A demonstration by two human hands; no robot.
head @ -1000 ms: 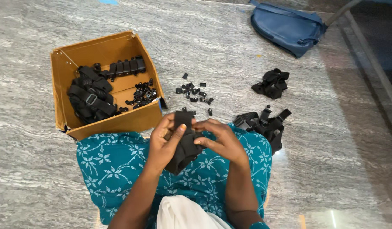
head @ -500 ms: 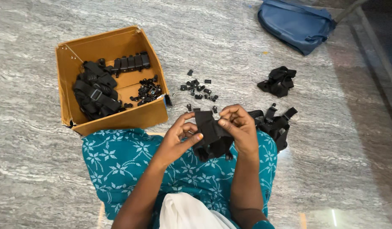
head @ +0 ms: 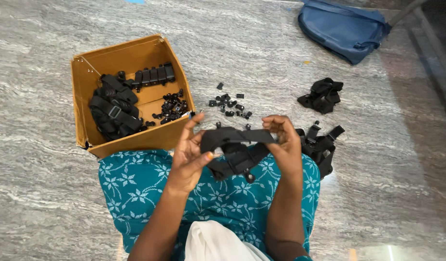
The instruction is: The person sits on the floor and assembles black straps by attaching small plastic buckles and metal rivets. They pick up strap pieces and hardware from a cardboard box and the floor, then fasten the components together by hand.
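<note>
Black webbing, a strap assembly [head: 235,150] with small fittings, is seen stretched between two bare hands above a lap clothed in teal floral fabric [head: 136,186], in the single head view. One end is pinched by the left hand [head: 190,157], thumb pressed on top and fingers curled beneath, so its grip is clenched on the strap. The other end is held by the right hand [head: 283,140], fingertips closed around the band. Part of the assembly is seen hanging below the hands, just over the knees. To the left, an open cardboard box [head: 117,58] is set on the grey marble floor [head: 49,203], with bundled black straps [head: 114,108] and a heap of small black clips [head: 173,107] inside. More loose clips [head: 230,104] are scattered on the floor just beyond the hands. Two further strap piles [head: 323,145] [head: 323,94] are laid to the right, and a blue bag [head: 346,29] is seen at the top edge.
</note>
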